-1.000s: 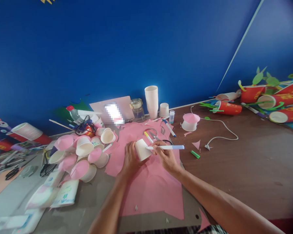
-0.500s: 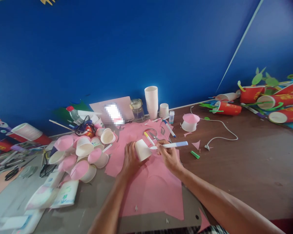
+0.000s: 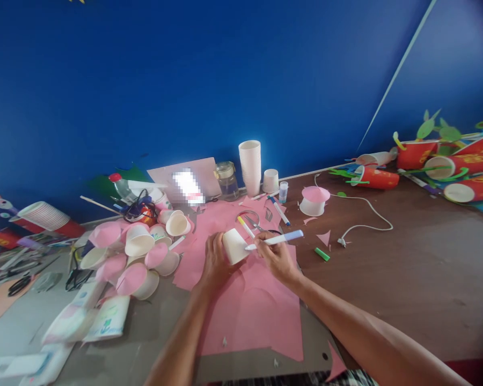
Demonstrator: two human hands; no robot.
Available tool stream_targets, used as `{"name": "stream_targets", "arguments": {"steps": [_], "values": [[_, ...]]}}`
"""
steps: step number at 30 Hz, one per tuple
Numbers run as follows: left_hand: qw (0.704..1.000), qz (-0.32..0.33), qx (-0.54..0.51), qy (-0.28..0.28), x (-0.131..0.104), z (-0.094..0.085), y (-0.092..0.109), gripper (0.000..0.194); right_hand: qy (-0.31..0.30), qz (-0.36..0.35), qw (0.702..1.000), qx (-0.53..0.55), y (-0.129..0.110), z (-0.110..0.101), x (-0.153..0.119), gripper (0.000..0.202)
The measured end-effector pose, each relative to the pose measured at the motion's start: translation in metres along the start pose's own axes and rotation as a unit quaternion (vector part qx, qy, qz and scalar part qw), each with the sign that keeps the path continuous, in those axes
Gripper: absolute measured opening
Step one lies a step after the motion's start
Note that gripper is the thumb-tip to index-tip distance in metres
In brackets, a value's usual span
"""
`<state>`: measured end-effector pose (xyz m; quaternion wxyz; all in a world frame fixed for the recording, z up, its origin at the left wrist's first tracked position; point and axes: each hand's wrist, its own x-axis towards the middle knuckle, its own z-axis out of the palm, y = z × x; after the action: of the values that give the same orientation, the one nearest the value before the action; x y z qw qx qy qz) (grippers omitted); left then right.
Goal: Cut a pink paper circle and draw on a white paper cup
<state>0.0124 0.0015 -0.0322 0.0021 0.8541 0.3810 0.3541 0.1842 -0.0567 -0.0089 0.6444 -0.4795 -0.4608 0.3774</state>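
My left hand (image 3: 218, 260) is wrapped around a white paper cup (image 3: 235, 246), which lies tilted over pink paper (image 3: 261, 316). In my right hand (image 3: 279, 260) is a marker (image 3: 279, 239) with a white barrel and a bluish back end. Its tip points left and is at the cup's side, though whether it touches I cannot tell. Just behind the hands lie a yellow-ended marker (image 3: 246, 227) and scissors (image 3: 254, 222). A blue-capped marker (image 3: 279, 210) rests farther back on the paper.
Pink-topped cups (image 3: 132, 281) crowd the left side. Along the blue wall stand a tall cup stack (image 3: 250, 167), a jar (image 3: 226, 182) and a lit phone (image 3: 188, 186). At right are a pink-topped cup (image 3: 314, 200), a green cap (image 3: 322, 254), a white cable (image 3: 376, 206) and red cups (image 3: 376, 178).
The marker in my right hand has shifted slightly left, its tip closer to the cup's side. My left hand keeps the cup in nearly the same place.
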Motion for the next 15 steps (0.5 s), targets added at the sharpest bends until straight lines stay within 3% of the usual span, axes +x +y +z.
{"name": "stream_targets", "arguments": {"steps": [4,8,15], "values": [[1.0,0.008,0.01,0.007,0.0,0.0,-0.001,0.077,0.019,0.023,0.999,0.018,-0.004,-0.004,0.001,0.023],[1.0,0.016,0.013,0.018,0.0,0.002,-0.003,0.079,-0.019,-0.019,0.999,0.032,-0.004,0.001,-0.001,0.019],[1.0,0.027,0.012,0.011,0.001,0.003,-0.004,0.078,-0.056,-0.063,0.995,-0.056,-0.004,0.008,-0.002,0.016]]}}
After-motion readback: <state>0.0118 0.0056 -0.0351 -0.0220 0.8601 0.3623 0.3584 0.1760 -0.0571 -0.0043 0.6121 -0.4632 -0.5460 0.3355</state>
